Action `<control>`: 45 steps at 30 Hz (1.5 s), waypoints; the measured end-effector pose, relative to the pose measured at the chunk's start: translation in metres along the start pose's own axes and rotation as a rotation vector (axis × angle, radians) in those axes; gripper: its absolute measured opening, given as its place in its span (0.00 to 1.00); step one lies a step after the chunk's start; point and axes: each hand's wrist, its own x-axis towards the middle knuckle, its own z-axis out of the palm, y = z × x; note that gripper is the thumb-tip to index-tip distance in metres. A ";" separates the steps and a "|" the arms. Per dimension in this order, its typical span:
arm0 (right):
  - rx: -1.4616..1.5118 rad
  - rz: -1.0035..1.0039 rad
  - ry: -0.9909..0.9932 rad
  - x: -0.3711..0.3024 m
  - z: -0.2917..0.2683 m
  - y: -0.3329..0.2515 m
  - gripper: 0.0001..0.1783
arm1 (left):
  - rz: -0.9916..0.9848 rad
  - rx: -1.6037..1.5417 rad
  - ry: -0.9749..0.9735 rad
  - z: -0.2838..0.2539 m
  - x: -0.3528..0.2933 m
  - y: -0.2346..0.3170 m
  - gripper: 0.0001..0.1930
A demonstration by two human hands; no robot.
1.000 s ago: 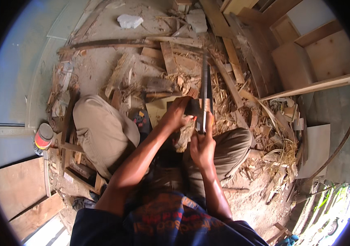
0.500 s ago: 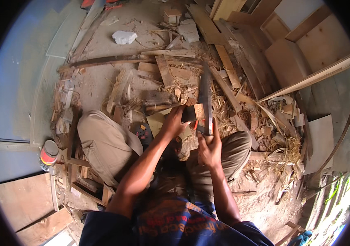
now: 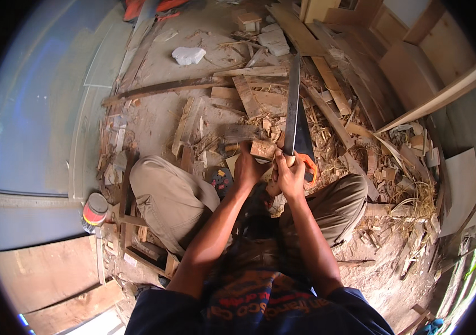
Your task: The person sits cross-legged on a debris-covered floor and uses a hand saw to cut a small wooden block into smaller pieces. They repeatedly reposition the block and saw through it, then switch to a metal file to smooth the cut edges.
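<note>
My left hand (image 3: 248,170) is wrapped round a short wooden block (image 3: 263,149), whose pale end face shows. Close beside it, my right hand (image 3: 290,174) grips a machete (image 3: 293,103) low down by its light wooden handle. The long grey blade points away from me, nearly upright in the picture. Its fingers are next to the block's right side; whether they touch it, I cannot tell. Just right of that hand is a saw with an orange and black handle (image 3: 310,167), partly hidden, its dark blade (image 3: 304,125) running behind the machete.
Wood offcuts and shavings (image 3: 327,125) litter the ground ahead. A long beam (image 3: 165,89) lies across the far side. My bent knees (image 3: 162,178) frame the work. A tin (image 3: 95,209) stands left, boards (image 3: 360,78) lean right, and a white lump (image 3: 188,55) lies beyond.
My view has shifted left. My right hand has moved forward with the machete, and the blade now shows its flat face. The block has turned in my left hand, end face toward me.
</note>
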 end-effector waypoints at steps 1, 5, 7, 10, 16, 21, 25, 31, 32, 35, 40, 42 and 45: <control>-0.020 -0.030 -0.008 0.006 -0.003 0.004 0.12 | -0.047 -0.021 -0.023 -0.001 -0.003 0.002 0.44; -0.088 -0.063 0.036 0.033 -0.007 0.010 0.13 | 0.269 0.145 -0.060 -0.017 -0.010 0.004 0.46; -0.064 0.015 0.067 0.043 -0.012 0.009 0.11 | 0.273 0.085 -0.168 -0.033 -0.012 0.002 0.41; -0.088 -0.117 0.151 0.065 -0.027 0.021 0.12 | 0.141 -0.077 -0.367 -0.039 0.001 0.016 0.34; -0.079 0.050 -0.014 0.050 -0.026 0.004 0.10 | 0.050 -0.233 -0.305 -0.046 0.004 0.036 0.40; -0.380 -0.087 -0.034 0.010 -0.026 -0.004 0.14 | 0.033 -0.290 -0.277 -0.061 0.020 0.031 0.42; -0.593 -0.121 -0.071 -0.030 -0.012 -0.012 0.35 | 0.102 -0.293 -0.239 -0.067 0.024 0.036 0.39; -0.675 -0.118 -0.108 -0.033 -0.004 -0.002 0.39 | 0.027 -0.426 -0.213 -0.047 0.024 0.010 0.39; -0.663 -0.125 -0.115 -0.031 -0.002 -0.002 0.39 | -0.070 -0.419 -0.230 -0.051 0.023 0.019 0.39; -0.637 -0.129 -0.130 -0.032 0.001 -0.005 0.38 | -0.033 -0.424 -0.222 -0.047 0.023 0.015 0.39; -0.613 -0.052 -0.115 -0.032 -0.001 0.002 0.37 | -0.015 -0.376 -0.216 -0.051 0.022 0.013 0.39; -0.636 -0.068 -0.132 -0.030 -0.003 0.003 0.37 | -0.029 -0.397 -0.214 -0.051 0.022 0.014 0.39; -0.658 -0.064 -0.138 -0.032 0.001 -0.005 0.37 | -0.046 -0.431 -0.205 -0.052 0.021 0.014 0.39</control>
